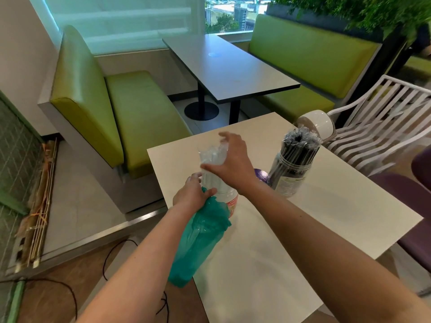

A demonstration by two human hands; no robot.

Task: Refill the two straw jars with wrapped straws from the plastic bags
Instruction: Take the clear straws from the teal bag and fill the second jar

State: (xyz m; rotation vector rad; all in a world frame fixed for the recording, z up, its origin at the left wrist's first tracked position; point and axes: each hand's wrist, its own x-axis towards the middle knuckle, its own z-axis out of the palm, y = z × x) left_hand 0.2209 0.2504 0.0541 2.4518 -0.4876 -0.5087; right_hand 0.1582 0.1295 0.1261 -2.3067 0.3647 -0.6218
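Under my right hand (229, 159) fingers: white wrapped straws (211, 169) half-seated in clear plastic jar (229, 201), fingers spread loosely over them; left hand (193, 194) grips crumpled green plastic bag (198, 241). Right of fingers, second clear jar of black straws (295, 162) looks full. First jar's straws left to settle.

The labels on both jars (290, 176) are too blurred to read.

The tabletop (326, 217) is off-white. A teal plastic bag (198, 241) hangs beside a clear jar (229, 201) with a red-printed label, perhaps. Dark grey straws (296, 152) fill another jar (289, 180). The benches (140, 108) are lime green.
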